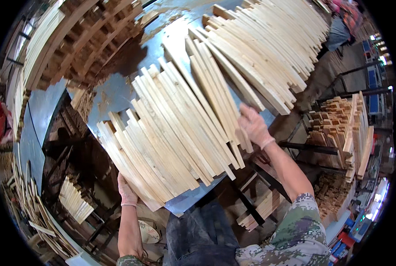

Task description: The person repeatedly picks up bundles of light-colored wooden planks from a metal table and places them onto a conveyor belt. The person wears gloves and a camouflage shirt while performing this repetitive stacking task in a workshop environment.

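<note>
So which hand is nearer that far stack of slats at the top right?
Right. The right hand sits just below the far stack; the left hand is across the near slats.

A fan of pale wooden slats [171, 133] lies spread across a blue-topped bench [114, 95], their near ends stepped along its front edge. The left hand [127, 191], in a thin glove, presses against the near end of the leftmost slats, while the gloved right hand [253, 126] rests on the right edge of the fan, fingers [244, 113] spread over the slats there. Farther back on the bench lies a second, larger fan of slats [264, 48]. A stack of darker wood pieces [91, 35] stands at the upper left, and another stack of short blocks [344, 128] sits on a rack to the right. More slats [74, 199] lie low on the left.
</note>
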### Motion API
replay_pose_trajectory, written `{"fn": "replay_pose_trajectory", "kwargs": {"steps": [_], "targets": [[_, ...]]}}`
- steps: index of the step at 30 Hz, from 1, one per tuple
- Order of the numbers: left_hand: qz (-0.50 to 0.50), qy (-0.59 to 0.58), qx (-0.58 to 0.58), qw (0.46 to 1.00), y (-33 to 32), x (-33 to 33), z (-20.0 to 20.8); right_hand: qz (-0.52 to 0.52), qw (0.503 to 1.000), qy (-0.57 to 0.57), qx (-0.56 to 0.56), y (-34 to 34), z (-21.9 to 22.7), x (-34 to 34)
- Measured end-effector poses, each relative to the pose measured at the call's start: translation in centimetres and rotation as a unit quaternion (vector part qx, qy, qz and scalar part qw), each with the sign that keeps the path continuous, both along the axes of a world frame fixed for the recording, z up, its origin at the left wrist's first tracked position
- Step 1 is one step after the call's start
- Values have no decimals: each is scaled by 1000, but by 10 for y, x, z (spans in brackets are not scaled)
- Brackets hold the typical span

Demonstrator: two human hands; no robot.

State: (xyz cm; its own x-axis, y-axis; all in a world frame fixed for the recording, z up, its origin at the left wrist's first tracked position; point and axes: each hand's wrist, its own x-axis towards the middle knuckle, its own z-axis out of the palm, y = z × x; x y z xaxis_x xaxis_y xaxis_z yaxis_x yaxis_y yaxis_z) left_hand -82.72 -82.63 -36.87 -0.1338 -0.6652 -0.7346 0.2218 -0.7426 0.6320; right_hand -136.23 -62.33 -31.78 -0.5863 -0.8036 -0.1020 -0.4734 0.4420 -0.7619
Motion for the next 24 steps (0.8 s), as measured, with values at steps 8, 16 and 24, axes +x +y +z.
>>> {"fn": "replay_pose_trajectory", "kwargs": {"steps": [8, 16, 24], "targets": [[13, 69, -3, 998, -10, -3, -14, -59, 972, -227, -29, -94, -49, -16], [-59, 4, 56, 997, 10, 62, 6, -98, 894, -431, 76, -58, -18, 63], [-52, 117, 67, 989, 62, 78, 55, -101, 849, -511, 89, -23, 4, 95]]}}
